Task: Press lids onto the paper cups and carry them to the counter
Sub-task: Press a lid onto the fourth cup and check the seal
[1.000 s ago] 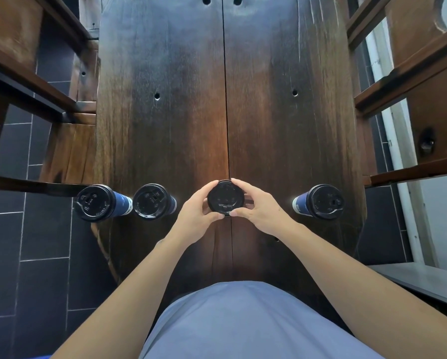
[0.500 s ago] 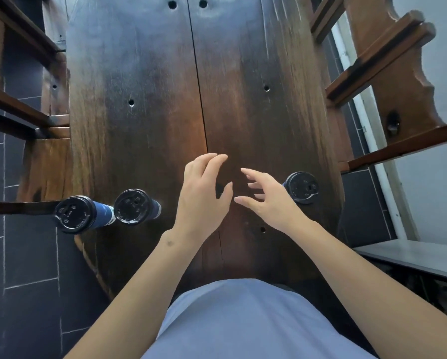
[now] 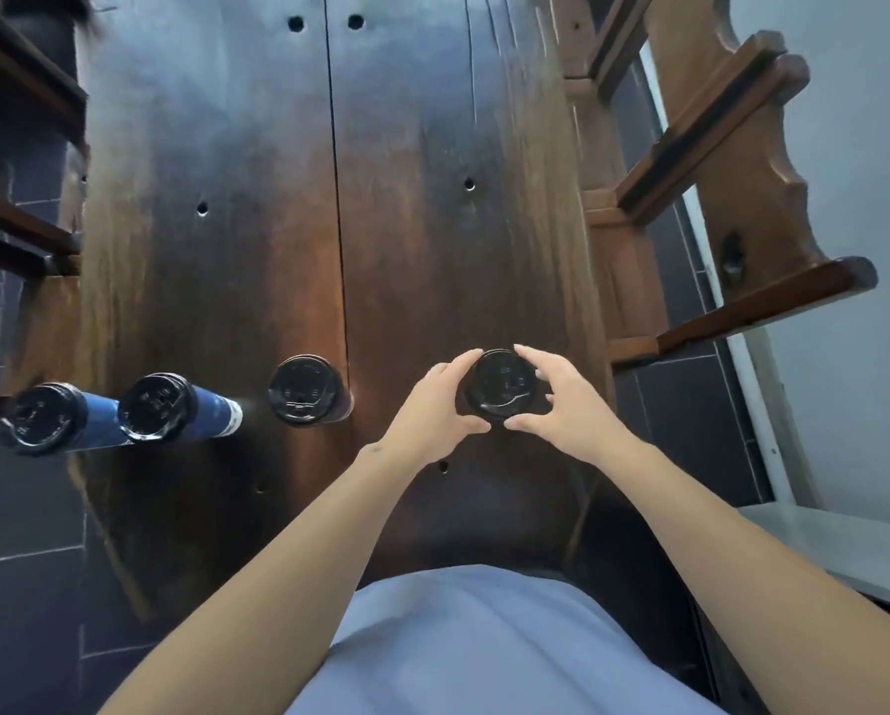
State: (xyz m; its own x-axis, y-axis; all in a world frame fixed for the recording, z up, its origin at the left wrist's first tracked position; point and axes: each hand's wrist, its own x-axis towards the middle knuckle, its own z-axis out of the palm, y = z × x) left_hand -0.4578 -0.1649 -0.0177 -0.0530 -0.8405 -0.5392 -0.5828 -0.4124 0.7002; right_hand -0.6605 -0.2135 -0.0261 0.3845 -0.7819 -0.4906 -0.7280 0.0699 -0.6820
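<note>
Lid [image 3: 502, 387], both hands [image 3: 435, 405] curled round rim

Four paper cups stood upright in a row across the lower middle of the frame, each capped with a black plastic lid. The rightmost cup [image 3: 502, 387], just right of centre, showed only its round black lid [image 3: 504, 379] from above, its wall hidden; the left hand [image 3: 432, 410] and right hand [image 3: 561, 405] curled round the lid's rim from either side. Left of centre stood a third cup [image 3: 306, 389], seen almost straight down. Further left, two cups [image 3: 174, 410] [image 3: 45, 423] showed dark blue sides, one with a white band at its base.
</note>
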